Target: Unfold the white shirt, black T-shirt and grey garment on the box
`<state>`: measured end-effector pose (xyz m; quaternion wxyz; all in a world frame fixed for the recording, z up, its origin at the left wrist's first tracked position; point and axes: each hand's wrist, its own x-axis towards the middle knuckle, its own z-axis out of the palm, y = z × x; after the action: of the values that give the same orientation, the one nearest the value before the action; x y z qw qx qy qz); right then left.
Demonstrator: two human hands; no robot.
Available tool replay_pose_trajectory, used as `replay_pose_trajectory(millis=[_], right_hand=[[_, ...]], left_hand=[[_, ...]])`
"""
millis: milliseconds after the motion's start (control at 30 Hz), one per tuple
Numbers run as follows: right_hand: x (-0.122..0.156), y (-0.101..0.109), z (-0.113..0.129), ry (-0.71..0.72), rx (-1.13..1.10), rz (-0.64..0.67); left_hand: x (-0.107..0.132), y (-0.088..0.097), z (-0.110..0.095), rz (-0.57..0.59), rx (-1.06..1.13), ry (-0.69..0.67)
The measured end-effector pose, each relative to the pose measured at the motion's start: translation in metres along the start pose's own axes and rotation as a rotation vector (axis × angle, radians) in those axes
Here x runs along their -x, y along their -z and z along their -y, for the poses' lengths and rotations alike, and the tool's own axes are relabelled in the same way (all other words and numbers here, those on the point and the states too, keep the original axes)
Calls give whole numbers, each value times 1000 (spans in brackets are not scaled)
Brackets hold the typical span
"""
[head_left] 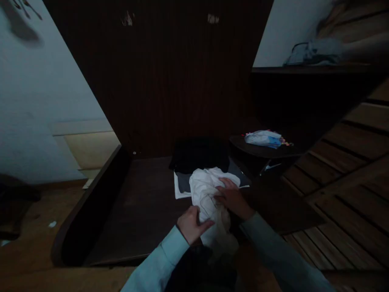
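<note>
Two hands work one white cloth, which lies crumpled on the dark surface near its front edge, its lower end trailing down toward the person's body. The left hand pinches the cloth's lower left part: thumb and fingers are drawn together with fabric between them. The right hand rests on the cloth's right side, its fingers slightly spread and curled down onto the fabric; whether they grip or only press cannot be told in the dim light. Both arms wear pale blue sleeves.

Behind the cloth, and partly under it, lies a flat grey garment on a white sheet; behind that rests a folded black pile, touching the grey garment's far edge. The surface has a raised dark rim along its left side and a dark panelled wall at the back. To the right, well apart from the hands, a round dark stand carries a white-and-blue bundle. Wooden slats run along the right. A shelf above holds a bluish heap. Nothing lies between the hands and the cloth.
</note>
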<state>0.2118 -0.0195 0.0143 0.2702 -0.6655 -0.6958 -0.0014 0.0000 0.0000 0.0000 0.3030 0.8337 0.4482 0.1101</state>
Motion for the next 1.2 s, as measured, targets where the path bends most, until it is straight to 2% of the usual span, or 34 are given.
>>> replay_pose_trajectory(millis=[67,133,233,300,333,400,533,600,633,700,767,833,900,967,1067,1133,1200], right_hand=[[-16,7,8,48,71,127],[-29,24,23,51,93,200],[-57,57,49,71,149,170],[-84,75,64,95,196,112],[-99,82,72,92,211,83],[-133,92,86,93,212,24],[-198,108,126,196,164,-59],[-226,119,155,260,146,-93],[-237,124,171,281,137,-121],[-256,137,202,323,118,-168],[-268,151,227,361,95,-187],[-273,162,240,422,59,-140],[-274,169,243,472,35,-7],[-271,171,239,453,25,213],[-266,166,227,329,-38,513],[-265,161,217,293,-134,542],[-270,157,203,275,-179,409]], left_hand=[[-4,-13,-16,6,-82,33],[-5,-25,-25,-14,-114,36],[-3,-28,-24,-17,-93,46],[0,-14,-13,-37,-26,70],[3,0,-4,-69,25,83],[9,38,17,-188,140,87],[26,144,58,-581,275,75],[35,199,70,-697,321,45],[40,224,73,-711,352,51],[51,268,74,-658,383,44],[63,302,73,-594,323,33],[73,327,71,-614,119,88],[81,347,72,-700,-190,201],[85,361,76,-770,-461,263],[85,373,85,-818,-641,283],[81,375,95,-824,-677,310],[75,374,105,-812,-668,385]])
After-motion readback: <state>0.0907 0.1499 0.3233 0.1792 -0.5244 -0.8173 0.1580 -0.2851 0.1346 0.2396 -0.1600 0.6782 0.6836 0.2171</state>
